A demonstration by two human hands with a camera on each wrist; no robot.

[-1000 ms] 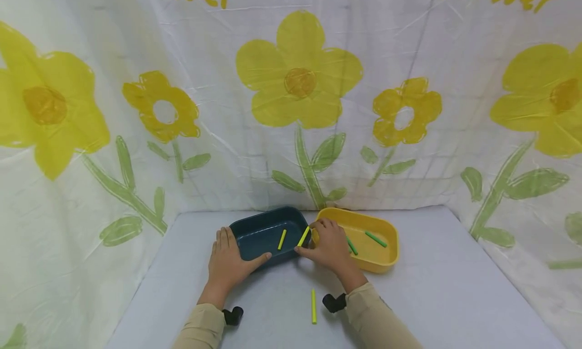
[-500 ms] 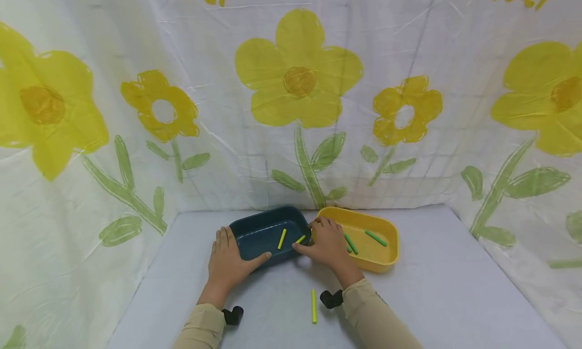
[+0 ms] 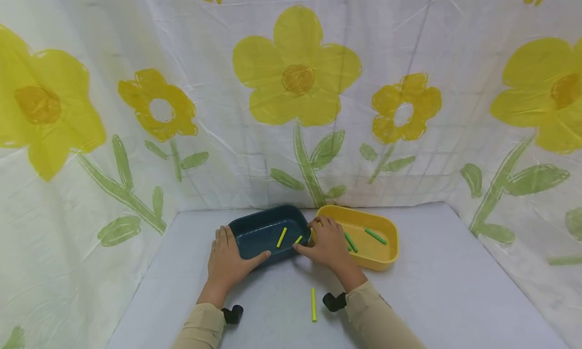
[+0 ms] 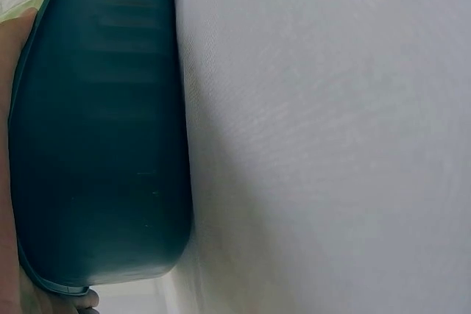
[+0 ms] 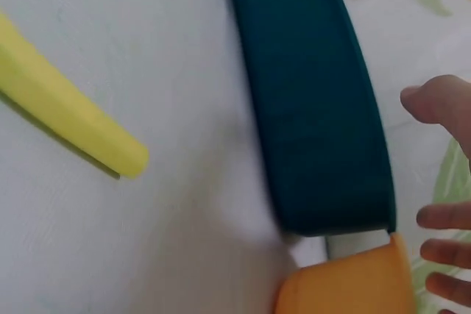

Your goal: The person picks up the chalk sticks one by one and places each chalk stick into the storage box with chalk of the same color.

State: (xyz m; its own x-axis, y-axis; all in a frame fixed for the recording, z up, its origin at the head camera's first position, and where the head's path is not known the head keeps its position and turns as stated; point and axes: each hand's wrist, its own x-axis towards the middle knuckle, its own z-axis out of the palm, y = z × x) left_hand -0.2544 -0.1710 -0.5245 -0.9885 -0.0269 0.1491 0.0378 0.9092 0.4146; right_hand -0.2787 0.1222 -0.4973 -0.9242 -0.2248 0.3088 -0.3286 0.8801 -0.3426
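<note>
My left hand (image 3: 227, 260) grips the left end of a dark teal tray (image 3: 254, 236), its thumb lying over the near rim. Fingertips (image 4: 90, 300) show past the rim in the left wrist view. Two yellow sticks, like pieces of chalk, lie inside: one near the middle (image 3: 282, 237), another (image 3: 298, 239) partly hidden by my right thumb. Over the tray's right end is my right hand (image 3: 329, 243); the right wrist view shows its fingers (image 5: 445, 215) and thumb spread apart, with nothing between them. One more yellow stick (image 3: 313, 305) lies on the table nearer me.
A yellow tray (image 3: 390, 263) adjoins the teal one on the right. In it lie green sticks (image 3: 375, 236), some partly behind my right hand. The white-covered table (image 3: 436, 283) ends at a flower-printed curtain (image 3: 236, 182).
A yellow stick my right hand held a second ago has dropped into the teal tray and now lies there. My right hand stays about where it was; my left hand keeps its grip.
</note>
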